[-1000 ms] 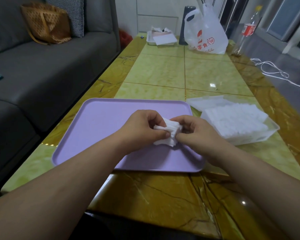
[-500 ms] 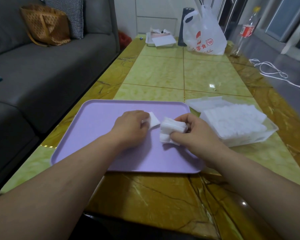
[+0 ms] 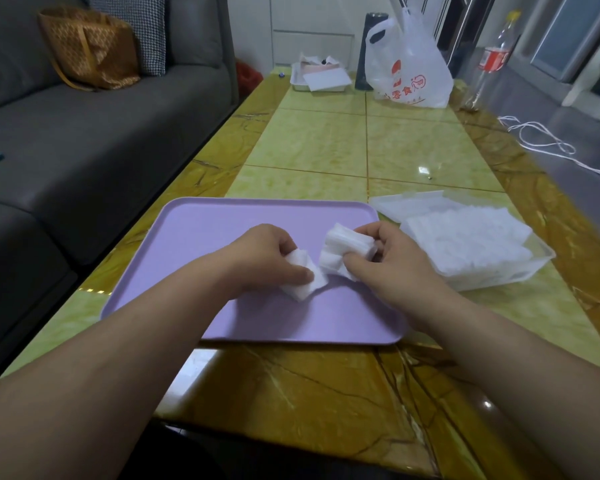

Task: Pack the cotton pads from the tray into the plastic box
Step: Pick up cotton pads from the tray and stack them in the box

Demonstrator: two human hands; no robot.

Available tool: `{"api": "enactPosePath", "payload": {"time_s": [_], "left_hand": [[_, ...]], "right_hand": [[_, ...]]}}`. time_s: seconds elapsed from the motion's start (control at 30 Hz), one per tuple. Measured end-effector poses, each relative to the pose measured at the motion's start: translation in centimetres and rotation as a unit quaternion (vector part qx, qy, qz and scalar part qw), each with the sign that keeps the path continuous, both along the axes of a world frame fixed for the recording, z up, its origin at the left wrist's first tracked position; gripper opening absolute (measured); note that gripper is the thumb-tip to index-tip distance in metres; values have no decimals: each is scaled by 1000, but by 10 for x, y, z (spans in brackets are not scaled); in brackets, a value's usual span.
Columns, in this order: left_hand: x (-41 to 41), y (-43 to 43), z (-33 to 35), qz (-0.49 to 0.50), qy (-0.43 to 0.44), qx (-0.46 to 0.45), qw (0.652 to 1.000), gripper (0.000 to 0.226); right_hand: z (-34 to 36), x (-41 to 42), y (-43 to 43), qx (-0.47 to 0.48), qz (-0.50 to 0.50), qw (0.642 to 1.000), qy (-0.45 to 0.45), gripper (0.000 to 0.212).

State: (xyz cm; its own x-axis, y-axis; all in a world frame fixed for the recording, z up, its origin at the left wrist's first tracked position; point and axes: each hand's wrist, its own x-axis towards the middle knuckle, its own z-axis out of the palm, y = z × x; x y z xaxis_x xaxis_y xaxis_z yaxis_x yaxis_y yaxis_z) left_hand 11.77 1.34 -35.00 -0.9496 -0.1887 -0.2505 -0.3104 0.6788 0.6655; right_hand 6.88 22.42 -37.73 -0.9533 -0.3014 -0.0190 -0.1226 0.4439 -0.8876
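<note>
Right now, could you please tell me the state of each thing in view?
Left hand, pinching loose pads.
Right hand, gripping a pad stack.
Plastic box, open, full.
Lid, lying flat beyond the box.
Tray, flat on the table.

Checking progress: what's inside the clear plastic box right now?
Only white cotton pads show, filling the clear plastic box above its rim. The box floor and lower pads are covered.
</note>
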Motion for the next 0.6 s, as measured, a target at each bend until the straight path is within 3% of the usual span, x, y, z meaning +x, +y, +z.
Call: {"api": "enactPosePath", "payload": {"time_s": [0.1, 0.2, 0.3, 0.43, 0.53, 0.6], "left_hand": [[6, 1, 4, -7, -1, -7, 1000, 25], [11, -3, 8, 5, 20, 46, 999, 21], [14, -7, 12, -8, 33, 166, 986, 21], [15, -3, 14, -42, 72, 343, 936, 23], [12, 8, 9, -45, 110, 349, 929, 21], [11, 14, 5, -36, 132, 287, 948, 17]], "right_hand": [[0, 0, 0, -4, -4, 1000, -2, 26], [2, 1, 0, -6, -2, 1000, -6, 27], [4, 2, 0, -11, 1, 1000, -5, 26], [4, 1, -1, -30, 11, 999, -20, 26], [5, -1, 0, -36, 35, 998, -39, 33], [4, -2, 1, -36, 50, 997, -41, 37]]}}
